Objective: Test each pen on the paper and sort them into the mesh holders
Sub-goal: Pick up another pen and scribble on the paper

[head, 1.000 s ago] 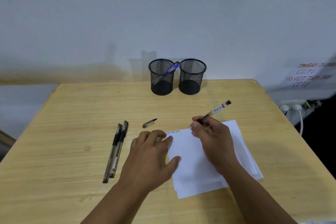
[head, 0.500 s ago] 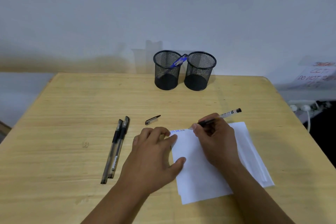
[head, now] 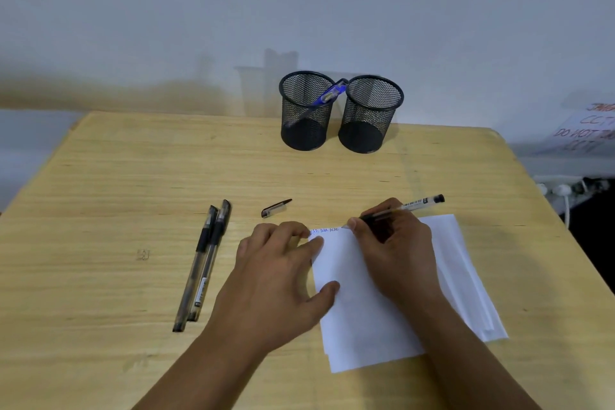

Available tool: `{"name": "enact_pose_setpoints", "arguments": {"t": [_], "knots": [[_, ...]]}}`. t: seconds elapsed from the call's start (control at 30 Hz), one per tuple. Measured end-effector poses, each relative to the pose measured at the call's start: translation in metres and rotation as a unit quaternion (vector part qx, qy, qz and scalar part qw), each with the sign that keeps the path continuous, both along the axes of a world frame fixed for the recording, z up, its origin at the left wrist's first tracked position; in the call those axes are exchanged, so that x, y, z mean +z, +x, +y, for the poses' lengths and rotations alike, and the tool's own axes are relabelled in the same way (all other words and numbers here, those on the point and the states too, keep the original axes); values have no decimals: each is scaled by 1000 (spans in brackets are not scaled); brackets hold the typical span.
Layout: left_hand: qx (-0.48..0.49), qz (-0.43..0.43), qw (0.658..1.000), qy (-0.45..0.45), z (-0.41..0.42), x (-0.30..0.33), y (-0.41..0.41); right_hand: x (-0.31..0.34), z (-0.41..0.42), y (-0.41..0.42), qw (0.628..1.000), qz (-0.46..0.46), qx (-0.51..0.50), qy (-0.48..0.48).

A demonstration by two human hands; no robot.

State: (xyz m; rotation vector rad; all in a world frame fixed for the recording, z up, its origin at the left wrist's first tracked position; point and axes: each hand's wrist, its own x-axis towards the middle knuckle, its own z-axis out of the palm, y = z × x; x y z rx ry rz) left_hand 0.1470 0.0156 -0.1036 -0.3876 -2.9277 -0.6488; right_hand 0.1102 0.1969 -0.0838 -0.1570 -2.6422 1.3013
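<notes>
The left hand [head: 278, 280] lies flat on the white folded paper [head: 366, 319] near the table's front edge. The right hand [head: 397, 251] pinches a clear black-capped pen [head: 412, 204], tip on the paper. Two black mesh holders stand near the far edge of the light wooden table [head: 116, 183]: the left holder [head: 304, 111] has a blue pen [head: 327, 97], the right holder [head: 371, 115] looks empty.

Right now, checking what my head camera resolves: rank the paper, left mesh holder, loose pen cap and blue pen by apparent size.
1. paper
2. left mesh holder
3. blue pen, partly hidden in the holder, so unsure
4. loose pen cap
</notes>
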Motion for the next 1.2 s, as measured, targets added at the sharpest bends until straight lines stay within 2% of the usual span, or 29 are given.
{"name": "enact_pose_setpoints", "arguments": {"t": [1.2], "knots": [[4,1,1000,12,-1,1,1,-2,-2,0,1000,3,-16,6]]}}
